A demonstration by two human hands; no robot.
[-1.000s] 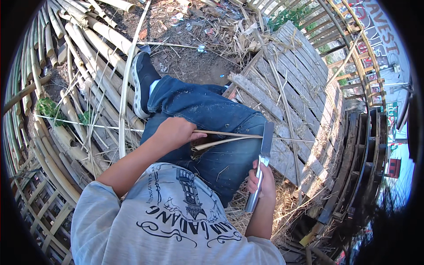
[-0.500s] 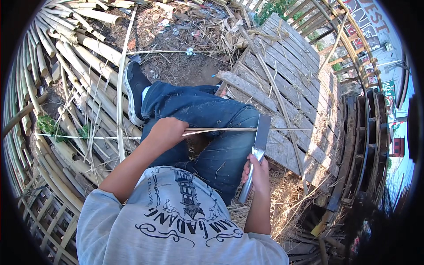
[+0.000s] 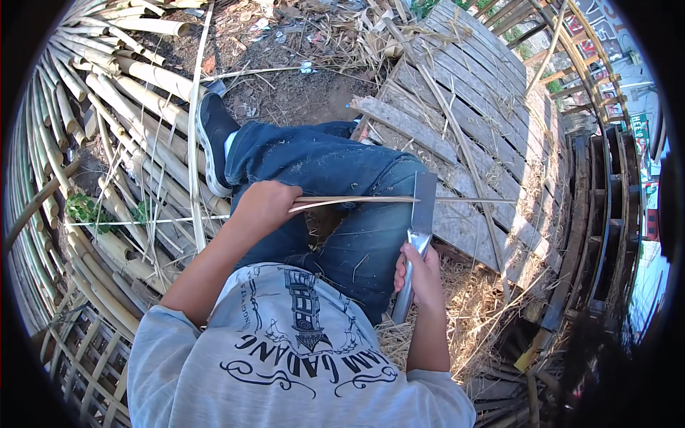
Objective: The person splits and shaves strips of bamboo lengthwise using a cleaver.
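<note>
Poles (image 3: 157, 78) lie heaped at left, a pallet (image 3: 492, 135) at right. Between them stretch the jeans (image 3: 285, 160). The right hand (image 3: 422, 274) is wrapped round the handle of the knife (image 3: 419, 237). Well apart, the left hand (image 3: 270, 203) grips the split end of the strip (image 3: 385, 199), which crosses the jeans and passes the knife.
</note>
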